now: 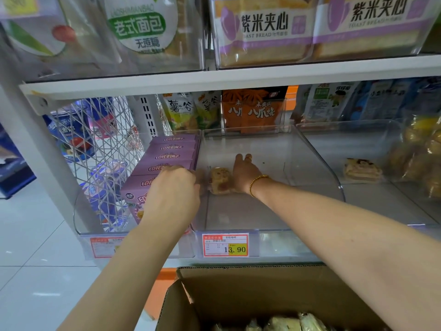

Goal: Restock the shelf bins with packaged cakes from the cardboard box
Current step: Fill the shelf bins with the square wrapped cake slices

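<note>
Closest in, below the front lip of the clear middle bin (317, 161), the cardboard box (238, 292) stands open with wrapped cakes (286, 322) showing at its bottom edge. Both bare forearms stretch over it toward that bin. On the bin's front rail, the price tag (225, 244) reads 13.90 on a yellow patch. Now the left hand (174, 187): knuckles up, fingers curled at the bin's left wall, tips against the clear wrapper end of the packaged cake (219, 180), but whether that grip actually pinches the wrapper, I cannot tell. The right hand (245, 174) is inside the bin, palm down, fingers reaching straight toward the back, grip loose and unclosed, its thumb side touching the cake's right edge; a gold bead bracelet (256, 183) circles the wrist. The cake itself lies flat on the bin floor, near the left wall, between the two hands. Just left of the bin, purple boxes (167, 158) are stacked in a row, printed 印花 and 饼子. Right of the bin, a single wrapped cake (361, 169) lies in the neighbouring tray. Behind the bin stand orange packs (257, 111), their writing too soft to read fully. Above the bin, the upper shelf holds bread labelled 老式面包 (140, 25) and purple-banded 紫米夹心 TOAST BREAD (262, 27).
</note>
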Tool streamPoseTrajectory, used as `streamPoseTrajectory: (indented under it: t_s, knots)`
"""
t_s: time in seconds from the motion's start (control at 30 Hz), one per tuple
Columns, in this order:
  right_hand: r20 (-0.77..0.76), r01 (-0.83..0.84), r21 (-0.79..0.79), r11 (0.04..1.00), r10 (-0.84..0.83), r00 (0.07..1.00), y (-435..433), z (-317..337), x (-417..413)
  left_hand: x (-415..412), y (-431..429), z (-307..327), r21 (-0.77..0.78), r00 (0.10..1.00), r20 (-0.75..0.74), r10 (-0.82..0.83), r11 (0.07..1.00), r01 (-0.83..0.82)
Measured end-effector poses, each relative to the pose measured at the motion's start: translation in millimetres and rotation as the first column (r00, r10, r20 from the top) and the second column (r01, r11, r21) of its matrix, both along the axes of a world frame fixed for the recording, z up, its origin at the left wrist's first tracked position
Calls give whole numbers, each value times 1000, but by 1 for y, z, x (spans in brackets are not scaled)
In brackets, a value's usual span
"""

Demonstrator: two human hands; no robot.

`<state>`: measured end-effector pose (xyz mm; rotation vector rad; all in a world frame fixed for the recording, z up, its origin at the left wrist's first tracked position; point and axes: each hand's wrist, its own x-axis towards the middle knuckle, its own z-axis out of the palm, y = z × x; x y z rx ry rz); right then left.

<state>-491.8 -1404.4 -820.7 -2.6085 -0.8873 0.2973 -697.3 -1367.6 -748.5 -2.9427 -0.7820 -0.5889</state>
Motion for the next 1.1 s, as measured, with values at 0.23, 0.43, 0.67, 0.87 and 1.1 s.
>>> streamPoseTrajectory:
  t_s: [0.23, 0.43, 0.67, 0.87, 1.1]
  knots:
    - [-15, 0, 61, 998, 1, 1000, -30, 41, -43, 4, -6, 5, -68, 993, -17, 113, 991, -114]
    - [197, -186, 222, 957, 142, 970, -136, 104, -125, -23, -46, -7, -134, 991, 134, 20, 991, -2]
    - [38, -163, 41, 986, 161, 986, -253, 23, -174, -61, -138, -66, -301, 826, 512, -237, 850, 431]
    - [-314, -97, -154, 983, 45, 948, -303, -98, -164, -79, -150, -198, -838, 988, -43, 151, 533, -118]
    - [-427, 23, -110, 994, -68, 902, -279, -177, -158, -119, -139, -311, -858, 786, -437, 437, 59, -510]
